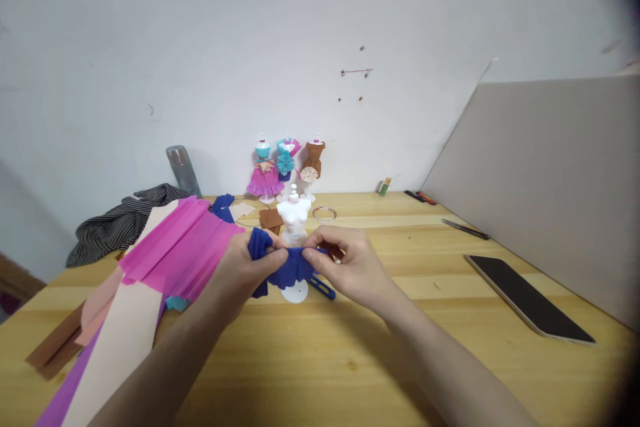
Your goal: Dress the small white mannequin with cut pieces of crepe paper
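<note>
A strip of dark blue crepe paper is stretched between my two hands, its lower edge ruffled. My left hand pinches it with thumb and fingers, and a folded length stands up beside that thumb. At the other end, my right hand pinches the upper edge. Just behind the strip stands a small white mannequin, upright on a round base; the paper covers its lower part. A blue-handled cutter lies partly under the strip, near my right hand.
Three dressed mini mannequins stand by the wall. Pink crepe paper and other coloured sheets pile up at left, beside a striped cloth and a bottle. A phone, tweezers and a bracelet-like ring lie rightward.
</note>
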The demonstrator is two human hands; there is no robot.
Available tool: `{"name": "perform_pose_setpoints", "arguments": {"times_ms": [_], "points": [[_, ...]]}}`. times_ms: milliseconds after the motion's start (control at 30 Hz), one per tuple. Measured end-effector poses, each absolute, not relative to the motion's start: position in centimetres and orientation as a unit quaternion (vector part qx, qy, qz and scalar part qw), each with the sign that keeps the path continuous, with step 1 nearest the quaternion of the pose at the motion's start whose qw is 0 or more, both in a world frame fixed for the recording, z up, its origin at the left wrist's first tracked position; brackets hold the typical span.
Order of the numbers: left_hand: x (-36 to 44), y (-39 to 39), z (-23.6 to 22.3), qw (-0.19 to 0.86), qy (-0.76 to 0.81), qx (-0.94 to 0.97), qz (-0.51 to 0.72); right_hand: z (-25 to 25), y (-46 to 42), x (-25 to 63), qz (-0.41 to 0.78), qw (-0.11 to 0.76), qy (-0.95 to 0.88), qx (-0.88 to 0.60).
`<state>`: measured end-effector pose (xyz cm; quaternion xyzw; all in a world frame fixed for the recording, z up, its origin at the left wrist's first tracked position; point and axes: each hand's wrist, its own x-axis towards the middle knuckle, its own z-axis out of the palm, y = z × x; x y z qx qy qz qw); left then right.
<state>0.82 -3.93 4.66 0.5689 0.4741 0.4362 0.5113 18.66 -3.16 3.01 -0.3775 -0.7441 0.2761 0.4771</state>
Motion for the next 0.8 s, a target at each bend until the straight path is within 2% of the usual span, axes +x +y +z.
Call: {"name": "perform_pose_setpoints", "arguments": {"times_ms": [633,800], "points": [[0.2,-3.2,4.0,0.555,0.430,0.557,0.443,3.4,-2.6,19.5,0.405,0.504,-0.676,-0.353],[0.3,-3.3,3.8,0.571,0.409,0.556,0.445,3.6,-2.7,19.5,0.405,0.514,-0.683,-0.325]]}}
